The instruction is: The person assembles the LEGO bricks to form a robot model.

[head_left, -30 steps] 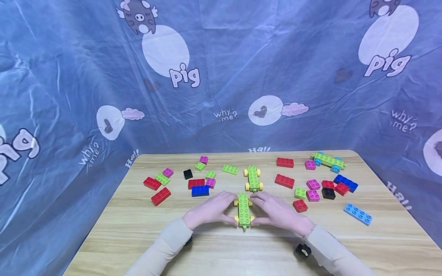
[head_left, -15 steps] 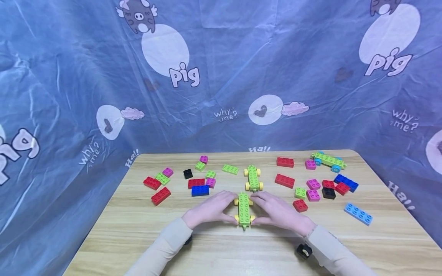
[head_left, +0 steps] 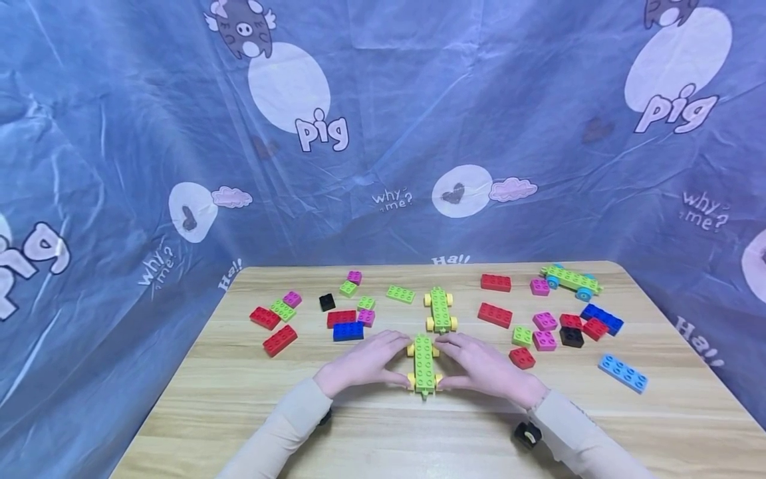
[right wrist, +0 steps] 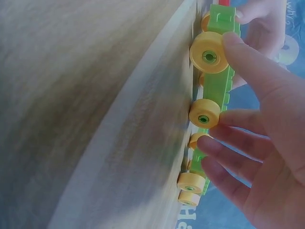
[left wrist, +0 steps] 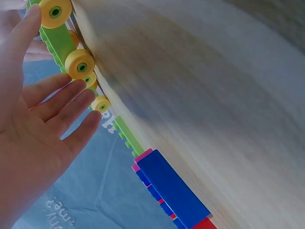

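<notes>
Near car base (head_left: 424,362): green, studs up, on four yellow wheels (right wrist: 208,52), below centre of the frame
Long axis: nearly vertical in the frame; one end faces the top edge, a small-tabbed end the bottom edge
Left hand (head_left: 366,362): fingers extended and loosely bent, thumb at one left-side wheel, fingertips at the other
Right hand (head_left: 487,366): posed likewise, thumb and fingertips at the two right-side wheels
Second car base (head_left: 440,309): green, yellow-wheeled, just above the near one, almost parallel
Third car base (head_left: 571,278): green, blue-wheeled, upper right of the bench (head_left: 389,446), slanting down to the right
Red bricks (head_left: 495,282): eight, three left, five right
Magenta bricks (head_left: 544,340): six, three each side
Green bricks (head_left: 400,293): five
Dark blue bricks (head_left: 348,330): two
Black bricks (head_left: 571,336): two
Light blue brick (head_left: 623,373): one, at right
Blue cloth (head_left: 383,86): "pig" twice whole, once cut by the left edge; "why me?" three times; "Ha!!" three times
</notes>
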